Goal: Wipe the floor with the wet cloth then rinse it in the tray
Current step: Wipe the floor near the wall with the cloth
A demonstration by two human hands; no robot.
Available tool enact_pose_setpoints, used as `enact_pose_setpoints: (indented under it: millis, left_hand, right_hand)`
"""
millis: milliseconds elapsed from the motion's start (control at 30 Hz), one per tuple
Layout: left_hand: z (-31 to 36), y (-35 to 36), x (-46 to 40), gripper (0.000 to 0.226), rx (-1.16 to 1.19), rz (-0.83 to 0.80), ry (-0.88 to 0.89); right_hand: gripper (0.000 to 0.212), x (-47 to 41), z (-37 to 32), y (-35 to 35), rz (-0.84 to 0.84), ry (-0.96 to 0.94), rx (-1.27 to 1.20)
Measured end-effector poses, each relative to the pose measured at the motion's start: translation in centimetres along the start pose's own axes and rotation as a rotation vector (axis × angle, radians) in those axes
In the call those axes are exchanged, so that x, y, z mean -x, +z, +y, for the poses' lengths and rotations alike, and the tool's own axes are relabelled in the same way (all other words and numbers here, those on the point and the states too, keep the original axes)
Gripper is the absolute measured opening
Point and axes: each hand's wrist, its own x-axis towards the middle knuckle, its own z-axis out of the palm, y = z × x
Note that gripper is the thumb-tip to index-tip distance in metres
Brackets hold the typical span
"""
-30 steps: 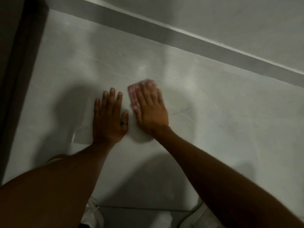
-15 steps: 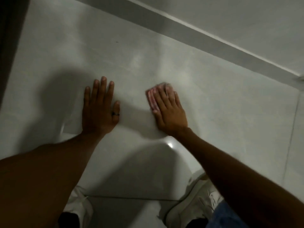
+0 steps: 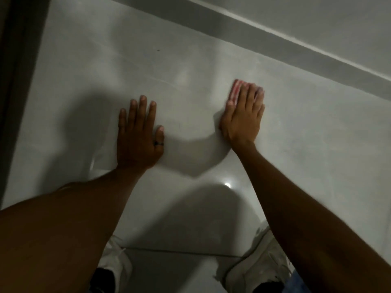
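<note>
A: Where's the cloth point(image 3: 236, 91)?
B: On the pale floor point(image 3: 306, 149), flat under the right hand point(image 3: 243, 117), out toward the grey skirting point(image 3: 275, 49); its pink striped edge shows past the fingers.
A: And the left hand point(image 3: 137, 134)?
B: Spread flat on the floor, fingers apart, holding nothing, well apart from the cloth

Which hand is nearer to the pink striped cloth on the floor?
Right. The right hand lies flat on top of the pink striped cloth, pressing it to the glossy grey tiled floor. The left hand, wearing a dark ring, rests flat on bare tile, apart from the cloth.
</note>
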Motion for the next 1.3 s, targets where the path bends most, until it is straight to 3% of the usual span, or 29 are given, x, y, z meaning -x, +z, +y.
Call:
enact_pose_setpoints:
  millis: [200,367,500,667,767,967,1300]
  left_hand:
    - [0.0,-0.1,-0.1,0.067,-0.036,0.005,0.006]
    - [-0.1,0.2,0.0,0.065,-0.063,0.032,0.018]
    - [-0.3,0.2,0.1,0.066,-0.072,0.019,0.024]
    - [-0.5,-0.1,-0.2,0.066,-0.047,-0.017,0.016]
    - [-0.4,-0.1,-0.2,0.065,-0.037,-0.028,0.017]
    - [-0.1,-0.3,-0.2,0.066,-0.018,-0.030,0.002]
    - [0.0,0.0,-0.1,0.066,-0.069,-0.026,0.004]
  right_hand:
    - [0.066,-3.1,-6.7,0.4,-0.051,-0.104,-0.033]
    - [0.067,1.2,-10.4,1.2,-0.111,-0.397,-0.005]
    - [0.067,8.3,-8.8,2.9,-0.127,-0.507,-0.009]
    - [0.062,11.9,-1.6,3.3,-0.100,-0.610,0.002]
    - [0.060,9.7,3.0,2.0,-0.096,-0.524,0.064]
    - [0.066,3.2,8.9,-0.7,-0.042,-0.174,0.038]
    - [0.078,-4.0,0.6,-1.4,-0.040,-0.008,-0.016]
